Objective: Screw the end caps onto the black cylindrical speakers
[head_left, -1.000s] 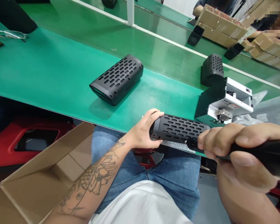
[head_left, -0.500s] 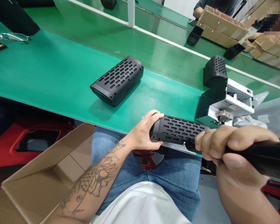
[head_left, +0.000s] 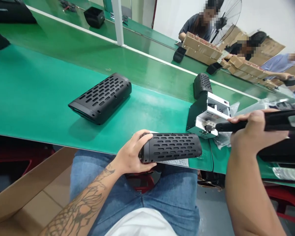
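My left hand (head_left: 131,154) is wrapped round the left end of a black slotted housing (head_left: 173,147), which lies on its side near the table's front edge. My right hand (head_left: 250,134) grips a black electric screwdriver (head_left: 280,119), held level and pointing left. Its tip is at the metal pick-up block on the front of a black-and-white screw feeder (head_left: 199,114); whether the tip touches it I cannot tell. Another black slotted housing (head_left: 103,96) lies to the left on the green table (head_left: 39,98).
A smaller black slotted unit (head_left: 203,83) stands behind the feeder. Clear plastic bags (head_left: 223,141) lie beside it, and a cable (head_left: 211,154) hangs down. An open carton (head_left: 31,183) is at my left. Across the green belt, several people work beside cardboard boxes (head_left: 201,49).
My right hand has carried the screwdriver from beside the held housing to the feeder. My left hand still holds the housing, which now lies more level in view. The view has shifted.
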{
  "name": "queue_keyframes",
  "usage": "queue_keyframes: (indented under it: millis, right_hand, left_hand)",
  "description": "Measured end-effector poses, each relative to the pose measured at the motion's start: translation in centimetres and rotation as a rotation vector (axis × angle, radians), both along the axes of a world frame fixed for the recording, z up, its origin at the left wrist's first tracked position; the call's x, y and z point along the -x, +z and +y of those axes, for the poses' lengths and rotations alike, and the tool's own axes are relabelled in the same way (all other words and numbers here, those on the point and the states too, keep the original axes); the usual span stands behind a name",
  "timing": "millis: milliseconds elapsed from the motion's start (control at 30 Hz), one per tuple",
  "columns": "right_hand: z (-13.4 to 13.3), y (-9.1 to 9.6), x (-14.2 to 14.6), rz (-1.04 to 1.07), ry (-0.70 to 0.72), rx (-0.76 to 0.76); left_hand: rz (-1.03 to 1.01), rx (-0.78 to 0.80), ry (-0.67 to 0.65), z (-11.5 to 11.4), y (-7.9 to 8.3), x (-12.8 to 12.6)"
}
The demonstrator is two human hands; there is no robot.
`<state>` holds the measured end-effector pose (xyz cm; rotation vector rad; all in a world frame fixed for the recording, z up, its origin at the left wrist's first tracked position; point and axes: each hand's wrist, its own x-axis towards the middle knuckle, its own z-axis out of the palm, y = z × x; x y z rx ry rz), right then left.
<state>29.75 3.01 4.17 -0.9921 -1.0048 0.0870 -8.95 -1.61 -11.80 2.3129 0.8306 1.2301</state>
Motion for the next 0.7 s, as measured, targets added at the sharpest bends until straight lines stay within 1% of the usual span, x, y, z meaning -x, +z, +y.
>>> queue_keyframes:
  millis: [33,67,167,233,333,400,433,533,633,700]
  right_hand:
    - [0.2,-0.7,0.0,-0.031,-0.017,-0.042]
    - [0.1,-1.3,0.1,-0.051,-0.003,-0.049]
    - [-0.9,-2.2,0.0,-0.070,0.079,0.036]
    - [-1.4,-2.0,-0.1,-0.082,0.078,0.039]
    - [-1.3,-1.3,-0.4,-0.058,0.024,-0.090]
    - [-0.7,-1.2,-0.8,-0.043,0.036,-0.138]
    - [-0.4,-1.2,-1.0,-0.039,0.058,-0.123]
    - [0.2,-1.7,-1.3,-0.040,0.094,-0.016]
    - [0.1,-1.9,-0.9,-0.039,0.057,-0.014]
    - [-0.5,-1.2,-0.2,-0.028,0.024,-0.032]
  left_hand:
    - [0.005,-0.001,0.006,0.0,0.0,0.0]
    - [0.008,-0.001,0.012,-0.1,0.0,0.0]
    - [0.005,0.001,0.019,-0.1,-0.1,0.0]
    - [0.000,0.007,0.015,-0.1,-0.1,0.0]
    - [-0.005,0.014,0.011,-0.1,-0.2,0.0]
    - [-0.009,0.011,0.014,-0.1,-0.3,0.0]
    - [-0.009,0.011,0.017,-0.1,-0.3,0.0]
    - [-0.007,0.014,0.024,-0.1,-0.4,0.1]
    - [-0.009,0.004,0.017,-0.1,-0.5,0.1]
    - [-0.010,0.005,0.011,-0.1,-0.6,0.1]
